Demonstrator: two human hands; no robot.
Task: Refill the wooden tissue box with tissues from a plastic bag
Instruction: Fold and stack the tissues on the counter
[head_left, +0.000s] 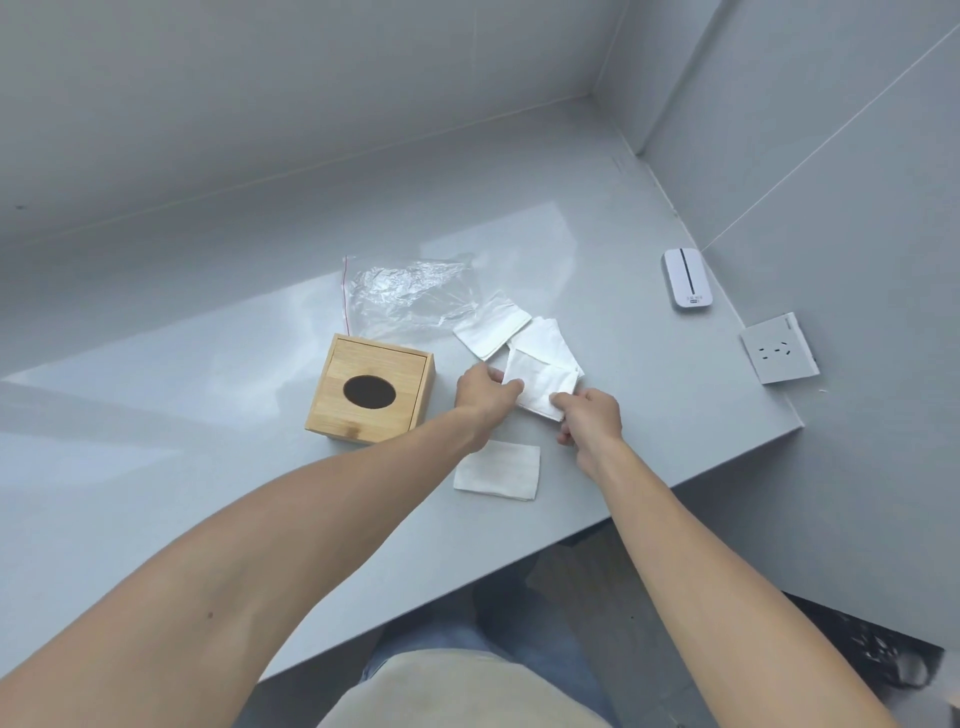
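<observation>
Left hand (485, 391) and right hand (592, 415) both pinch one folded tissue (543, 385) above the tabletop (649, 322). The wooden box (370, 389) stands just left, lid on. The empty plastic bag (410, 296) lies behind.

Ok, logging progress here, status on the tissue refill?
Left hand and right hand both pinching one tissue. Wooden tissue box closed, unfilled. Plastic bag emptied. Nothing in the way.
</observation>
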